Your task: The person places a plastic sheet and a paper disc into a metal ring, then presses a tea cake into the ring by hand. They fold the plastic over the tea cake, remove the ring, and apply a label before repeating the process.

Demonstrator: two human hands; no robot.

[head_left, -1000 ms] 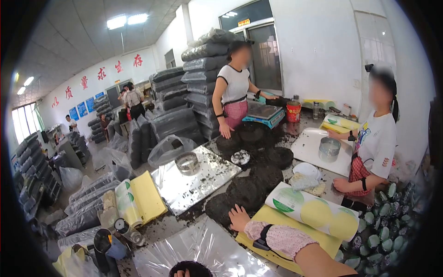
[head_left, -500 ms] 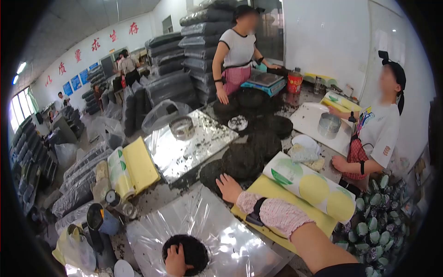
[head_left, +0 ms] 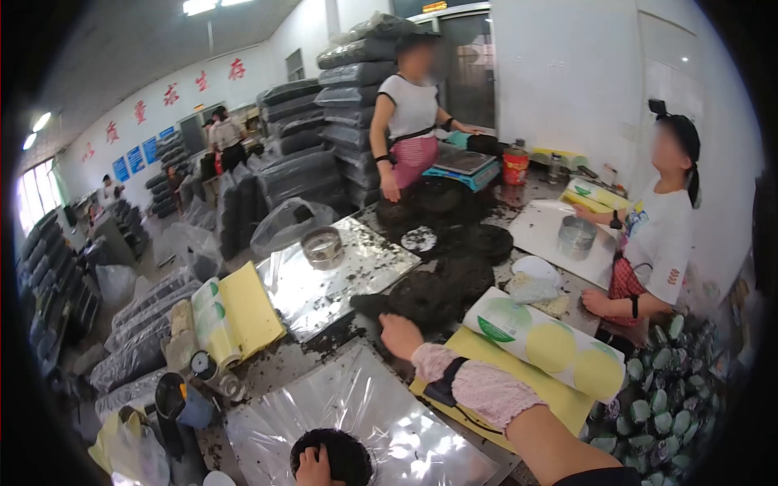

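Observation:
My left hand presses its curved fingers on a round mass of dark, crumbly material at the bottom. That mass sits on a clear plastic sheet with bright reflections. My right hand, with a pink sleeve and black band behind it, is at the edge of a dark heap. Its fingers are curled, and their tips are hidden against dark material. Below that forearm lies yellow sheeting, beside a roll printed with green and yellow circles.
A metal ring stands on a shiny, littered sheet. Two co-workers stand across the table, near a scale and a red can. Blue cup at left; wrapped packs at right.
My right hand has gone from spread fingers on the heap to curled fingers, slightly lower. The camera view has shifted a little. My left hand stays on the round mass.

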